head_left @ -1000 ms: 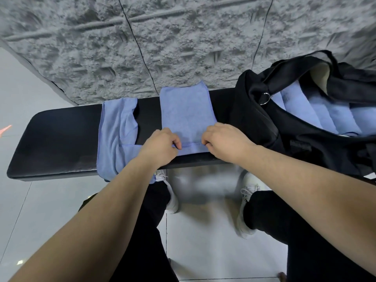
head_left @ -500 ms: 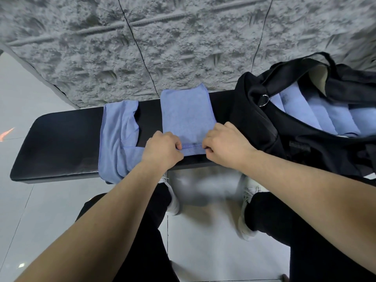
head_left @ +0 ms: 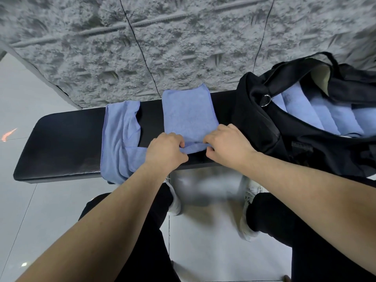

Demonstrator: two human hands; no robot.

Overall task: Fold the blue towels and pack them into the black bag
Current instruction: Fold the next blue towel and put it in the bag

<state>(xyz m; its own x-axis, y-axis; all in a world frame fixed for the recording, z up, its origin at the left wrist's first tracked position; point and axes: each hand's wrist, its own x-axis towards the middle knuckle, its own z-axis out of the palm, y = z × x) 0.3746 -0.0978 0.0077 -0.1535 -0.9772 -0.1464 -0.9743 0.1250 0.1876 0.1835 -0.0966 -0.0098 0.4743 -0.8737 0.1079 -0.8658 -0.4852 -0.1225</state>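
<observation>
The left hand (head_left: 165, 151) and right hand (head_left: 225, 145) both pinch the folded blue towel's (head_left: 188, 115) near hem, rolling it; keeping both pinches level should keep the roll straight.

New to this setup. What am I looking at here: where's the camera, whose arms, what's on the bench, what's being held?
There is no robot here: a person works with two bare hands. The single picture comes from a wide-angle camera worn on the person's head, looking forward and down, so the arms reach in from the bottom edge and straight lines bend.

A black bench stands against a rough grey wall. On it lie a narrow folded blue towel, a rumpled blue towel draped over the near edge to its left, and an open black bag on the right, with blue towels already packed inside.

The left hand and the right hand each pinch the near end of the folded towel, which is turned up off the bench.
</observation>
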